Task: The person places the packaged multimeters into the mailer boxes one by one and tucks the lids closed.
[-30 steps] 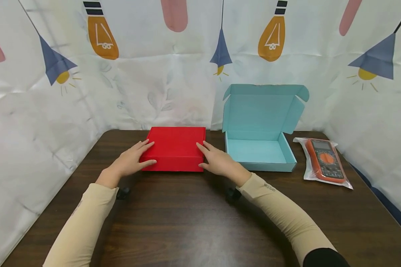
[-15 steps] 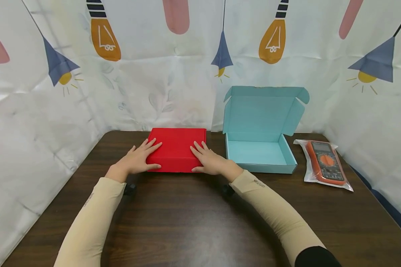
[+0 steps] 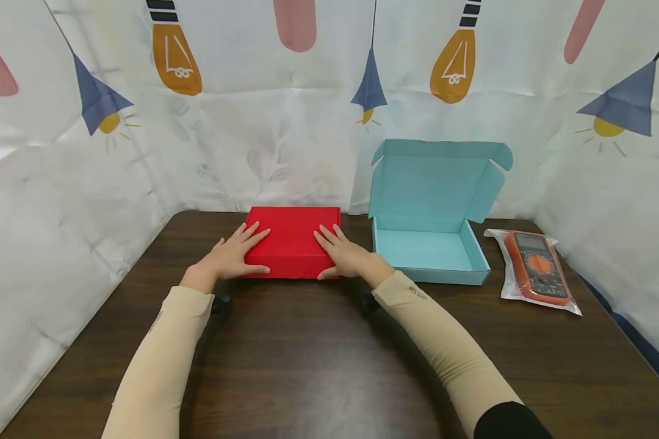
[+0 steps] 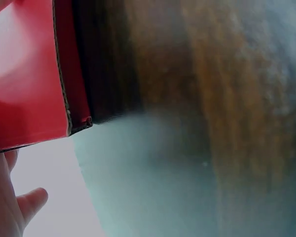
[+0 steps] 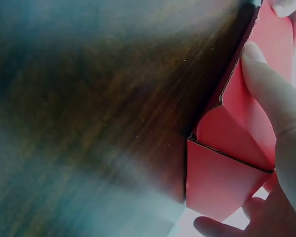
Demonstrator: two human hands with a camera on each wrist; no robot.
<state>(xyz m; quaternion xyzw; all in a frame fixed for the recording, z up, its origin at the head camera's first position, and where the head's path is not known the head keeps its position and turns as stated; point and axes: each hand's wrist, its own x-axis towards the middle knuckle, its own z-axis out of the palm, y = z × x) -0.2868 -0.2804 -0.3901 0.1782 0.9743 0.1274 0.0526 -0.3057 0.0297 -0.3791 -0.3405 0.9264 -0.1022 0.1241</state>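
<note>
Dark wood-grain table (image 3: 313, 360), white lamp-printed cloth (image 3: 225, 152) behind. Closed red cardboard box (image 3: 293, 244) near far edge; left hand (image 3: 230, 256), right hand (image 3: 347, 256) touching either end, fingers spread, uncurled. Probably light, stiff; side walls suit holding. Rightward: open pale-blue cardboard box (image 3: 445, 276), plastic-bagged orange multimeter (image 3: 540, 268).

Open teal box (image 3: 432, 210), bagged multimeter (image 3: 539, 268) just R; brn tbl (image 3: 307, 366); wht backdrop (image 3: 318, 134) w/ lamp prints (image 3: 370, 79).
</note>
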